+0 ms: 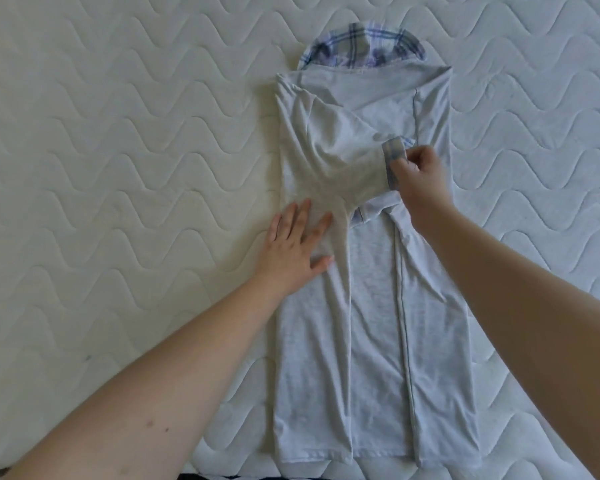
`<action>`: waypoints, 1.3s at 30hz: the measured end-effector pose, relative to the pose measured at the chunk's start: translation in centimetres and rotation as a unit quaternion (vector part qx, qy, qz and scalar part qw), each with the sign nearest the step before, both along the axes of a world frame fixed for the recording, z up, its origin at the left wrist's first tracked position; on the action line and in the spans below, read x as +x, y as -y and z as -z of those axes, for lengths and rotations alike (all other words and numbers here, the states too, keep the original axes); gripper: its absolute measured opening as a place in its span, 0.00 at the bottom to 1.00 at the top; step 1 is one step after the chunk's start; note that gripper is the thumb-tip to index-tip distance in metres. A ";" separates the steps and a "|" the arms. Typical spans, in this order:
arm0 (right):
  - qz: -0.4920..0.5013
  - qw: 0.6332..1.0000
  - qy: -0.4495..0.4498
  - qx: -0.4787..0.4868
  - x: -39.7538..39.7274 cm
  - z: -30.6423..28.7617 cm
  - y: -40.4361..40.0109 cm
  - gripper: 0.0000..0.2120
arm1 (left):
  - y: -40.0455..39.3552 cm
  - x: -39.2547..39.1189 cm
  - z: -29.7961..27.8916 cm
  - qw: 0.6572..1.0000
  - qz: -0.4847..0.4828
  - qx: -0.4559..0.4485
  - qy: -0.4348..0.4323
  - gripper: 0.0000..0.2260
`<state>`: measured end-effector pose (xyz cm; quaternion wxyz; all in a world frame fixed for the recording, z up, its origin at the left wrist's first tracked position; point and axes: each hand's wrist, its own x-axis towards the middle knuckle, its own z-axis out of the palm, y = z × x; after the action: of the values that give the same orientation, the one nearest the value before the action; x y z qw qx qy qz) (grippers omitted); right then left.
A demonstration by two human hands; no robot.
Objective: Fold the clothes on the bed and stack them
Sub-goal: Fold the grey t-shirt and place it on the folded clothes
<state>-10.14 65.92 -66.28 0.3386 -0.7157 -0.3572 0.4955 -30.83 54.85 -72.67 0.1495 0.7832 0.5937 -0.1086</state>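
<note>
Our left hand [293, 242] presses flat on the grey shirt [371, 306] lying on the bed [118, 133]; our right hand [418, 174] pinches its plaid cuff [392, 157]. It looks soft, limp, best held by edges.

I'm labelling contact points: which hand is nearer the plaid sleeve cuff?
Right. The right hand pinches the plaid cuff of the grey shirt; the left hand presses flat on the shirt's left folded edge, lower and apart from the cuff.
</note>
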 end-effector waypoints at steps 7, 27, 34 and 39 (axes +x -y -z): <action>0.045 0.978 -0.137 -0.154 1.6 1.9 -1.5 0.30 | -0.4 0.1 0.4 0.999 0.011 0.037 0.005 0.28; -0.027 0.997 0.028 -0.061 3.6 2.2 -3.6 0.27 | -6.2 2.2 1.2 1.000 0.014 -0.004 0.009 0.33; -0.096 0.988 0.124 -0.012 2.2 0.8 6.6 0.07 | -2.7 2.2 1.7 1.000 0.014 0.023 0.007 0.30; -0.177 0.972 0.111 -0.109 -0.6 2.7 13.8 0.10 | 1.5 0.6 2.5 0.998 0.024 0.048 0.021 0.29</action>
<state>-10.76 52.11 -68.96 0.1230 -0.7242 -0.4575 0.5010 -30.21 53.33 -75.12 0.1218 0.8058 0.5757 -0.0670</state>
